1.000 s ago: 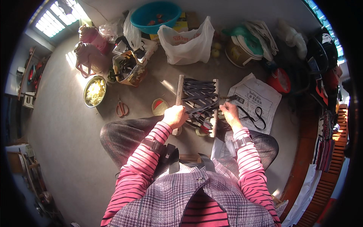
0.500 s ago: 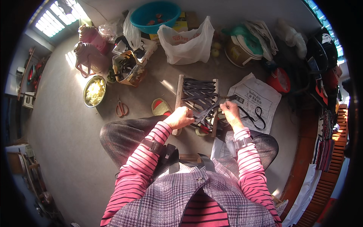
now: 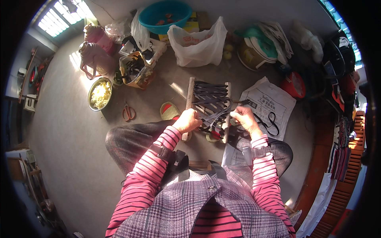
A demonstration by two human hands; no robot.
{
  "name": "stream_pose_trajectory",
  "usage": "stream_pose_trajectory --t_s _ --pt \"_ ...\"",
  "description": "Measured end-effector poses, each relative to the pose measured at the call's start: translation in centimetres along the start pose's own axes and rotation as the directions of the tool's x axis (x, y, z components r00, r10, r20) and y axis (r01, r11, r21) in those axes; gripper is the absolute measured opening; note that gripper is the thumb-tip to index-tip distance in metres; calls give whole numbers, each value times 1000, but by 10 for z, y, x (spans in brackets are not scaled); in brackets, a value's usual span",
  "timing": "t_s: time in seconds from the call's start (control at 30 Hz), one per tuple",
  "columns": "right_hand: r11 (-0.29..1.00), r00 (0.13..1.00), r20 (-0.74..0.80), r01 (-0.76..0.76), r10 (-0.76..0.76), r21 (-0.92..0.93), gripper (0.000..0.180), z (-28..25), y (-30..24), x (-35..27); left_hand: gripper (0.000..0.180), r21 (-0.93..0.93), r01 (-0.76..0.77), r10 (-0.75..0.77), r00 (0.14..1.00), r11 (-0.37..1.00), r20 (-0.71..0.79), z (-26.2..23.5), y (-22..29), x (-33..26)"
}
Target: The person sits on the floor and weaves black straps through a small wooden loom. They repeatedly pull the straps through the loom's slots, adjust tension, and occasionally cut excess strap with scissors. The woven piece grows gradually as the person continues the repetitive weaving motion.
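Between my knees stands a wooden frame (image 3: 190, 93) with two upright side rails. Dark flat strap (image 3: 210, 95) is laced criss-cross between the rails, dense at the far end and looser toward me. My left hand (image 3: 188, 120) is closed at the left rail, on the strap's near crossings; its fingertips are partly hidden. Just past the right rail, my right hand (image 3: 244, 118) pinches a length of the strap between thumb and fingers. A loose black tail of strap (image 3: 273, 123) loops beyond that hand over a printed white sack (image 3: 272, 97).
Red-handled scissors (image 3: 128, 113) and a bowl of yellow-white pieces (image 3: 101, 94) lie to the left. Farther back are an open box (image 3: 137, 71), flasks (image 3: 95, 59), a white plastic bag (image 3: 198, 49), a teal basin (image 3: 164, 18) and a bucket (image 3: 254, 55). A slipper (image 3: 169, 111) shows beside the frame.
My right hand has shifted slightly right and toward me, with the strap still pinched. The left hand stays closed by the left rail, nudged a little away from me.
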State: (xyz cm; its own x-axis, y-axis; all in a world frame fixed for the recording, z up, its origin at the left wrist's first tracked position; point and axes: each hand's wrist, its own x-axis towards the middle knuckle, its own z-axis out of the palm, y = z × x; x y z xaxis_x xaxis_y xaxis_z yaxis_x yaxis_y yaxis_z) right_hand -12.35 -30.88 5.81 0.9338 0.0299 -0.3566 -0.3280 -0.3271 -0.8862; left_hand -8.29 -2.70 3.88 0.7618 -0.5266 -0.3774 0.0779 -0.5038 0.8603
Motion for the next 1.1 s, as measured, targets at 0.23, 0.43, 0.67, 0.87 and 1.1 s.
stream_pose_trajectory --t_s 0.23,0.43,0.67,0.87,1.1 --pt "999 980 198 -32 28 15 24 -2 -53 -40 10 -126 76 -75 997 989 16 -3 1 -7" --pt "988 954 295 -1 47 -154 19 10 -61 -70 10 -58 122 -117 990 991 80 -4 -2 -6" --pt "958 857 513 185 -49 -218 26 44 -51 -108 12 89 41 -58 980 995 190 -4 -12 -4" --pt "884 777 625 240 73 -401 31 58 -28 -115 14 299 -98 62 990 949 126 1 -26 -5" --pt "901 943 331 131 15 -414 21 54 -23 -97 9 384 -166 133 985 908 111 7 -39 1"
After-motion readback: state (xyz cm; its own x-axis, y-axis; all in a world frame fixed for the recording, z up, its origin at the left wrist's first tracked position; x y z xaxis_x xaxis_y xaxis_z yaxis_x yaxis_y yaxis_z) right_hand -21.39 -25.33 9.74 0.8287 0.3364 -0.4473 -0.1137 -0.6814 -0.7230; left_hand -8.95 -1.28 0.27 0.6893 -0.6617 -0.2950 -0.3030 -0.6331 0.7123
